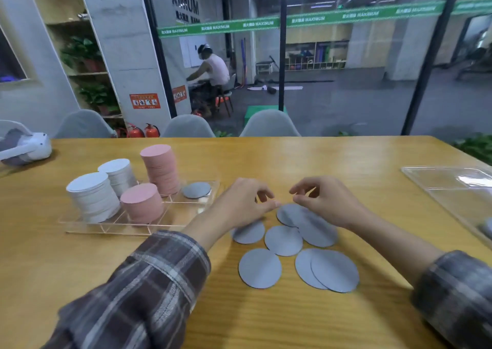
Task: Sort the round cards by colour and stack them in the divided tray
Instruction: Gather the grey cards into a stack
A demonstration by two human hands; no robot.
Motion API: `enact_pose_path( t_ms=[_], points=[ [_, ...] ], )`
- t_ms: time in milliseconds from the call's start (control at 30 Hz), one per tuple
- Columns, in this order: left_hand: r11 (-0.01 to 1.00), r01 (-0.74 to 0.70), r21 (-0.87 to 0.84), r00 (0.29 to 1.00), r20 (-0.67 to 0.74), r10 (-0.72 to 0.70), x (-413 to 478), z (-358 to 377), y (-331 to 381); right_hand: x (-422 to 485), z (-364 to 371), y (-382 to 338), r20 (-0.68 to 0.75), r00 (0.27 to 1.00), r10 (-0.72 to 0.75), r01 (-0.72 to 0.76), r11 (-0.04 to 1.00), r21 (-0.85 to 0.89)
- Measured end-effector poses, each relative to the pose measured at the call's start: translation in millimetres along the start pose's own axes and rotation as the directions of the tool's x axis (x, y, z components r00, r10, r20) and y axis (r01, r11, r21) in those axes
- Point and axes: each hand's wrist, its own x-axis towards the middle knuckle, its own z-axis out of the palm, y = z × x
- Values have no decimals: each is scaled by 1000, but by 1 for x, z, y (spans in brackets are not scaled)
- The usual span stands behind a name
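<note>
1. Wooden table [292,162] is shown from the head camera before a glass wall [346,69], with grey chairs [269,123] drawn up behind it, a white headset [24,146] at far left and a clear lid [447,181] at right.
2. Divided tray [80,225] is seen left of centre, filled with two white stacks [93,197] and two pink stacks [161,169]; a thin grey pile [197,189] is laid in its far right compartment.
3. Loose grey cards [259,268] are spread flat on the table, right of the tray and near the person, several of them overlapped.
4. Left hand [239,202] is curled over the farthest cards; whether an edge is pinched cannot be told. Right hand [324,202] is held just above them, fingers loosely bent, nothing gripped. The hands are close together but not touching.
5. Cards are judged thin, light and easily bent, and awkward to lift from a flat surface; a raised, overlapped edge is likely the best place to be taken hold of.
</note>
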Motion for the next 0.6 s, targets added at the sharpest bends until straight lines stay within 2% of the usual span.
enact_pose_path(
  t_ms=[200, 333, 467, 600],
  points=[
    [990, -123, -63, 988, 83, 128, 2, 36, 20, -40, -13, 25, -84, 996, 0, -6, 997, -77],
    [967, -220, -124, 975, -1, 222, -5, 44, 21, -45, -13, 27, -101, 995, -11, 3, 997, -80],
    [970, -225, -88, 972, 48, 230, -12, 51, 26, -47, -12, 29, -74, 997, -9, 2, 995, -99],
    [971, -175, -166, 982, 40, 184, -13, 48, 30, -49, -11, 31, -33, 999, -16, 12, 994, -108]
  ],
)
